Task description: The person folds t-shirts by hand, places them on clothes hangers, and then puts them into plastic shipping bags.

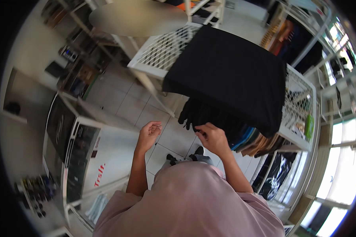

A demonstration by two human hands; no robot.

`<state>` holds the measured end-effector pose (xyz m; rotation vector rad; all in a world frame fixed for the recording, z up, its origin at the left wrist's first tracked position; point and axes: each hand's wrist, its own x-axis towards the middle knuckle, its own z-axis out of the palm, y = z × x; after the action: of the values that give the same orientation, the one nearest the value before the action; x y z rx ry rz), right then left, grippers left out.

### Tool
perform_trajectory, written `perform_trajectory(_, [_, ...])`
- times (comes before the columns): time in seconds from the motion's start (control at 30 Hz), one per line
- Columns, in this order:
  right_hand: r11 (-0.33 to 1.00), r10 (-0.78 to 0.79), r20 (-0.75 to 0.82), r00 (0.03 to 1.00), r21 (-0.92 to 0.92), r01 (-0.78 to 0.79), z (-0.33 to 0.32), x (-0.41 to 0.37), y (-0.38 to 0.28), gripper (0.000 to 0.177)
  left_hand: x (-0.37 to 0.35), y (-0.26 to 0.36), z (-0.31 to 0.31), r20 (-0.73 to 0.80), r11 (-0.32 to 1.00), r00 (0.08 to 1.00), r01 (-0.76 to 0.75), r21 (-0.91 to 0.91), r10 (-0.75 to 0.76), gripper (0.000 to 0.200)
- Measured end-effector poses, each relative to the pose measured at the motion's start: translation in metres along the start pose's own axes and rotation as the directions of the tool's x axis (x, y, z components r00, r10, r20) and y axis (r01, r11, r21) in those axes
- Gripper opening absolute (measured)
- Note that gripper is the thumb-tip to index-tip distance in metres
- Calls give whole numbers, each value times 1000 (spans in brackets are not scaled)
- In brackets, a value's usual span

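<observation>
A black cloth (229, 71) lies spread over a white mesh-topped rack (156, 53), its near edge hanging over the front. Beneath it hang dark, blue and brown garments (261, 144). My right hand (213, 138) is just in front of the dark garments, its fingers curled towards the thumb; what they hold, if anything, is too small to make out. To the left, over the tiled floor, my left hand (149, 135) is raised with loosely bent fingers apart and nothing in it.
A glass-sided cabinet (83, 154) with red lettering stands at the left. Shelves with boxes (85, 75) are at the upper left. A green object (309, 126) is on the rack's right edge. Bright windows line the right side.
</observation>
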<state>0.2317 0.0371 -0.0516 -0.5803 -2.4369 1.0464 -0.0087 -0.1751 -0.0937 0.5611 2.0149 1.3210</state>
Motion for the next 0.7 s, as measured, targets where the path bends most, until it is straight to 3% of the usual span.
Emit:
perform_trajectory(0.1, [975,-224,123,967,25,223,53,24,-16,19,-34,-23,-28,-128,1000,992,18,7,-17,31])
perform_trajectory(0.17, [955,-295,251,922,52,291,87,37,-39,19,-63,-42,-49,-241,999,970,40,26,-33,31])
perform_trajectory(0.3, [883,-465,463,754,181,433,170,49,-91,20,-140,-80,-93,-514,989,850,147,21,-116,29])
perform_trajectory(0.5, [803,-571,723,388,396,445,304,20,-198,22,-271,-155,-148,-853,973,491,219,-75,-176,27])
perform_trajectory(0.7, [749,-613,787,72,550,369,414,-40,-304,19,-372,-173,-185,-980,935,105,332,-128,-171,25])
